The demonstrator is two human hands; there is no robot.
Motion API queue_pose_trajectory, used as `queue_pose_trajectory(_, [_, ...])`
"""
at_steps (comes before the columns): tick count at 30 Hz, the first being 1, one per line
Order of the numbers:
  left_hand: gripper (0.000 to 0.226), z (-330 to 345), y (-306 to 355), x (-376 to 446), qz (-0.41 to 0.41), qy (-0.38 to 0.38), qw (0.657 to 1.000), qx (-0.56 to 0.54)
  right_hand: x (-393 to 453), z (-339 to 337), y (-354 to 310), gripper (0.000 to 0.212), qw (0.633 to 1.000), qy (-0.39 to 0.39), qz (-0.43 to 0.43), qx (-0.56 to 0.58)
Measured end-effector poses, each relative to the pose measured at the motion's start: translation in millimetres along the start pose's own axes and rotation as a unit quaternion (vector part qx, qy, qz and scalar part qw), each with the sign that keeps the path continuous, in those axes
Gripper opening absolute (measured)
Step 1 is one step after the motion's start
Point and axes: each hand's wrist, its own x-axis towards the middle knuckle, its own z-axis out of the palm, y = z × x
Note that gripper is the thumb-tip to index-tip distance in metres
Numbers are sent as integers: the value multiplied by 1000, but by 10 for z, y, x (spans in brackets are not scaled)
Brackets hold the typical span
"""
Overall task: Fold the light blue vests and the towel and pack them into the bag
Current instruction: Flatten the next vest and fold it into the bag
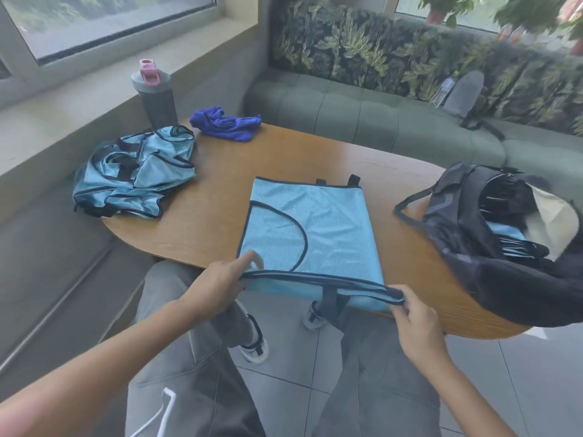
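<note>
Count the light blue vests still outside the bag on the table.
2 clumps at least: one flat vest at the near edge, gripped by both hands; a crumpled pile at the far left that may hold several. More blue fabric shows inside the bag.

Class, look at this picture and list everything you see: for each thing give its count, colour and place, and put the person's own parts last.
flat vest: one, light blue with dark trim, table middle, near edge lifted by both hands
crumpled vests: a heap, count unclear, light blue, table's left end
towel: one, deep blue, bunched, table's far edge
bottle: one, grey with pink cap, beside the table's far left
bag: one, black, open, table's right end, light blue fabric inside
table: one, brown wood
sofa: one, green, behind the table
left hand: one, grips the vest's near left corner
right hand: one, pinches the vest's near right corner
</note>
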Motion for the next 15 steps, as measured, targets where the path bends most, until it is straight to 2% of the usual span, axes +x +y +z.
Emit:
queue_pose_trajectory(4, [23, -179, -56, 7, -63, 22, 987, -146, 7, 2, -25, 14, 998, 12, 31, 46])
queue_pose_trajectory(6, [22, -234, -96, 7, -88, 16, 978, -190, 13, -11, -104, 9, 996, 17, 43, 73])
queue_pose_trajectory(8, [21, -252, -98, 17, -103, 21, 970, -217, 31, -24, -205, 10, 995, 23, 39, 94])
queue_pose_trajectory(11, [4, -303, -16, 100, -132, 35, 945, -298, 96, -56, -418, 12, 992, 43, 30, 114])
queue_pose_trajectory(13, [6, -330, 15, 182, -155, 52, 919, -358, 162, -94, -582, 18, 991, 56, 23, 119])
queue_pose_trajectory(15, [21, -363, 38, 276, -171, 72, 906, -380, 231, -137, -725, 17, 990, 67, 20, 120])
